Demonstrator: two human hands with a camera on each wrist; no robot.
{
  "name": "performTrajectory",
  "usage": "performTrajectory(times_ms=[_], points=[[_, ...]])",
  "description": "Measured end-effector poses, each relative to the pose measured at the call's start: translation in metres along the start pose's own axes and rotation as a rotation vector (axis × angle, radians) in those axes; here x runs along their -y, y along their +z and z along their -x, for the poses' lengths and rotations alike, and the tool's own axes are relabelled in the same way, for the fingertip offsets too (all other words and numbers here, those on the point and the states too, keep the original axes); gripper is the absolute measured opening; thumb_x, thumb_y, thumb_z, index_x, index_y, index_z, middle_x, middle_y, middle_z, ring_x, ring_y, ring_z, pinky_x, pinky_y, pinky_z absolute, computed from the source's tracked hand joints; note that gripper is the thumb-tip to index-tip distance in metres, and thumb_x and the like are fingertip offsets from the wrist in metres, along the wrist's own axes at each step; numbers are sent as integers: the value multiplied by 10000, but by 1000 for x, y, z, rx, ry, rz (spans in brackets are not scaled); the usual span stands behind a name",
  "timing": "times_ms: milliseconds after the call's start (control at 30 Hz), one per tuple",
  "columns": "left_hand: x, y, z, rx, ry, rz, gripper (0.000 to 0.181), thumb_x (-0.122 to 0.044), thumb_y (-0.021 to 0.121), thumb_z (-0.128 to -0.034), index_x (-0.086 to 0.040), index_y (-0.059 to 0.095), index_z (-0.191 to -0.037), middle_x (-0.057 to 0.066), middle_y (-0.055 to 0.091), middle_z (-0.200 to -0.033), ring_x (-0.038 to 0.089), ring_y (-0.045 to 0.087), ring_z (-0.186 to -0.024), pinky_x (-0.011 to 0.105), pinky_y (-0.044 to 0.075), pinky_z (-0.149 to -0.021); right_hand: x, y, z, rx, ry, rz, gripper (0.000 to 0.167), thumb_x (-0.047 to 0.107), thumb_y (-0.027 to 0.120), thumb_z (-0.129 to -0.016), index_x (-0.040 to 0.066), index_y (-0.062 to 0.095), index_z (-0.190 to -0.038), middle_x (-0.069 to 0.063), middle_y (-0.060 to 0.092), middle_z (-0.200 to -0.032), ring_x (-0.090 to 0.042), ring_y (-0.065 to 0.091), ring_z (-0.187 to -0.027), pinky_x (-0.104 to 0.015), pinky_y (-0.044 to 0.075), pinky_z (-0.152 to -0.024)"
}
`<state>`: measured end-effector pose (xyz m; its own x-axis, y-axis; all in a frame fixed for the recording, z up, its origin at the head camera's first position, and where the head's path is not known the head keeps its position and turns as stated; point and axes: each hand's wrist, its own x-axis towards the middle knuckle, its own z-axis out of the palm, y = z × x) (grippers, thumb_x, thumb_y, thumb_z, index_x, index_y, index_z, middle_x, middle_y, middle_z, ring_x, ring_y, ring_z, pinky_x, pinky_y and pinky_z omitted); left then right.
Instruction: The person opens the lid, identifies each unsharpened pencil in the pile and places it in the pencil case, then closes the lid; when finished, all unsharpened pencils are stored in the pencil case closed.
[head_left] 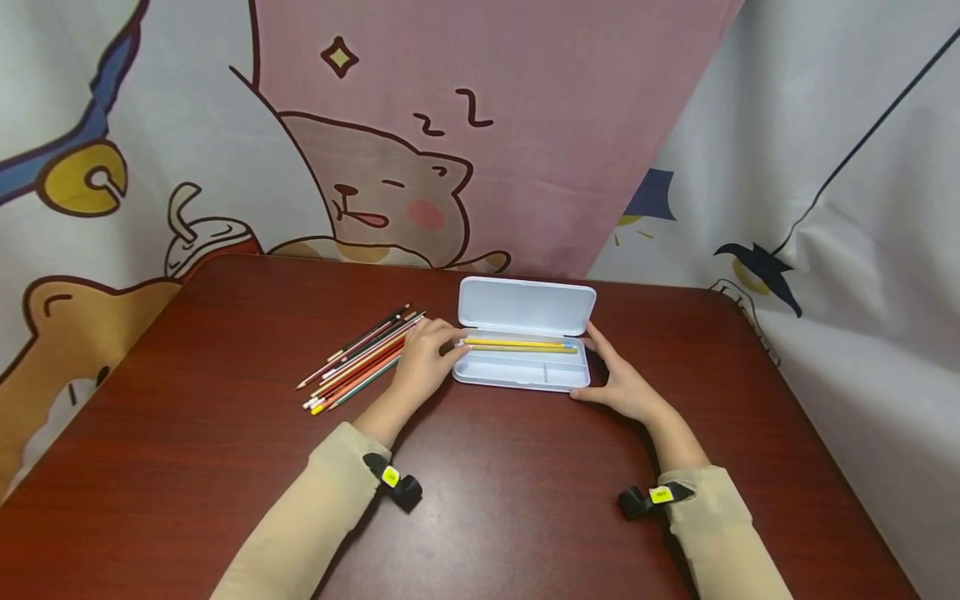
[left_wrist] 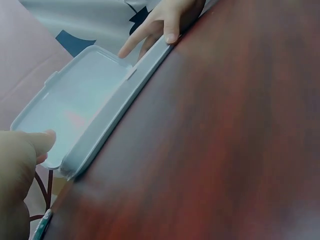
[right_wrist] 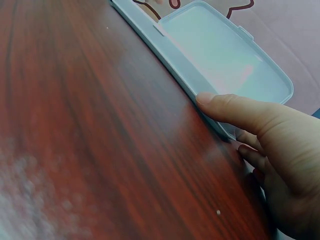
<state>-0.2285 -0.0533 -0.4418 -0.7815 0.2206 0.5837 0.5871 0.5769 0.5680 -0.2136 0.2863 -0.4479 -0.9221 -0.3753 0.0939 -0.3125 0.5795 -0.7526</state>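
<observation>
A white pencil case (head_left: pixel 498 377) lies with its lid (head_left: pixel 527 306) raised, and yellow pencils (head_left: pixel 517 342) lie lengthwise inside it. My left hand (head_left: pixel 426 360) is at the case's left end, thumb and fingertips closed around the pencils' left ends; the left wrist view shows that hand (left_wrist: pixel 17 172) beside the case (left_wrist: pixel 107 122), the pencils hidden. My right hand (head_left: pixel 628 388) grips the right end, thumb at the front corner and fingers behind. In the right wrist view the thumb of this hand (right_wrist: pixel 280 145) presses the front edge of the case (right_wrist: pixel 175 62).
A bundle of coloured pencils (head_left: pixel 360 364) lies on the brown table (head_left: pixel 495 492), left of the case and close beside my left hand. Behind the table hangs a cloth (head_left: pixel 570 108) printed with cartoon figures.
</observation>
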Motion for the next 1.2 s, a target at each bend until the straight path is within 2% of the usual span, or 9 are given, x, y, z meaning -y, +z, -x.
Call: performTrajectory(times_ms=[133,233,333,400,500,667,867,1033,1200], points=[[0,-14,11,-11,-7,15,191,-80,786,-790,-31,739,-969,34,668,-888,218,562,-902,491,335,-962,0,1,0,-2,-3,9,1146,222,847,-737,248,38,-1548,-117,361,-1473,-259,241,-1364,-536,111,-1086],[0,-26,20,-8,-11,16,187,-80,784,-791,-41,737,-967,30,668,-904,230,573,-951,491,326,-975,0,1,0,-3,-2,11,1146,218,848,-736,242,40,-1549,-118,363,-1471,-259,243,-1364,-535,113,-1086],[2,-38,30,-23,5,10,203,-76,794,-776,-40,736,-967,38,677,-921,239,558,-958,458,368,-896,1,0,-1,0,-1,11,1146,225,846,-738,250,35,-1548,-117,354,-1477,-267,236,-1366,-543,112,-1084],[5,-46,37,-40,19,7,215,-63,804,-759,-32,736,-961,38,679,-909,231,544,-911,423,388,-800,1,0,-1,3,-2,11,1148,232,846,-739,258,31,-1547,-118,347,-1482,-274,229,-1370,-552,110,-1083],[11,-57,48,-65,37,0,231,-32,814,-732,-18,734,-948,35,679,-876,221,534,-852,400,385,-747,2,0,-2,7,1,13,1145,243,843,-743,267,27,-1546,-115,341,-1485,-274,223,-1373,-555,107,-1084],[19,-80,65,-71,20,-11,251,-10,822,-711,-8,732,-945,50,680,-863,210,524,-849,409,368,-781,3,0,-2,8,7,16,1141,240,841,-744,259,29,-1547,-114,343,-1485,-268,222,-1373,-551,109,-1085],[26,-105,86,-72,-13,-57,282,2,833,-683,-29,733,-945,53,680,-884,183,501,-830,384,327,-728,2,1,-2,9,6,9,1148,241,845,-739,253,31,-1548,-125,349,-1479,-278,230,-1368,-555,115,-1080],[31,-120,98,-78,-17,-93,288,9,844,-655,-34,732,-916,40,670,-828,182,496,-812,393,319,-729,2,1,-1,5,3,11,1150,252,846,-737,261,29,-1547,-126,348,-1481,-285,230,-1370,-561,112,-1079],[34,-128,106,-71,-26,-123,288,-4,855,-640,-43,732,-898,27,670,-804,170,489,-792,391,320,-723,0,1,-1,-1,12,19,1140,247,844,-741,279,36,-1545,-110,354,-1480,-269,230,-1373,-554,116,-1082]])
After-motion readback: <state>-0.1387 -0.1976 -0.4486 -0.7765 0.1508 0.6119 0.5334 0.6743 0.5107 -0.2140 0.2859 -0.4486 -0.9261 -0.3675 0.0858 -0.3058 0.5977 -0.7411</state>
